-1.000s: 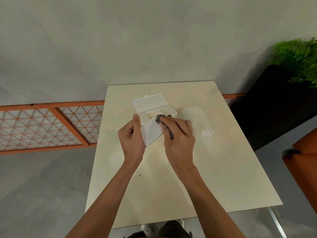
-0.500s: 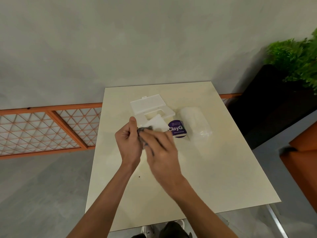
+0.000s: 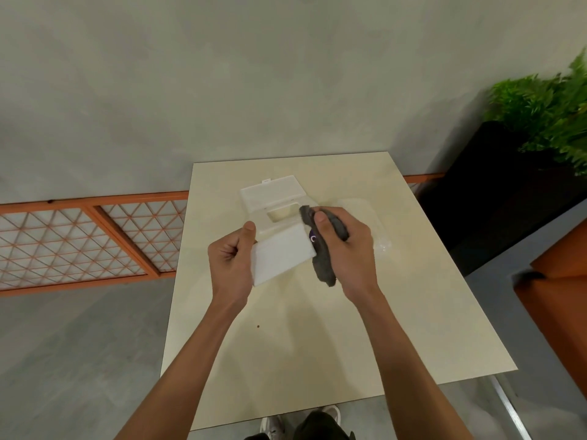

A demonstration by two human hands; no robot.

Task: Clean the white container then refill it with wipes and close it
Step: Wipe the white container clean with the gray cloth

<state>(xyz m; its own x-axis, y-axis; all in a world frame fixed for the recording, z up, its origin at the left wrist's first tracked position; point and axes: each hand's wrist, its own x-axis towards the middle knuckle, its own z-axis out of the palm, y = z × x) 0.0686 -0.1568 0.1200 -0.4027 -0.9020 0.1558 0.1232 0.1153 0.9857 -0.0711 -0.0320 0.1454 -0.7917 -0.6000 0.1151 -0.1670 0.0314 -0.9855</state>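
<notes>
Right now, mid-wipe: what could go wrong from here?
1. The left hand grips the white container by one end only, apparently off the table; a push from the grey cloth in the right hand could twist it loose.
2. The lid lies loose just behind both hands; a wide stroke might knock it.
3. The wipes pack sits beside the right hand, so the cloth may drag across it.

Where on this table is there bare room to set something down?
The near half of the table, from the white container to the near edge, is bare, as is the strip left of the left hand. The far middle is crowded: the white lid, the right hand with its grey cloth and the wipes pack.
</notes>
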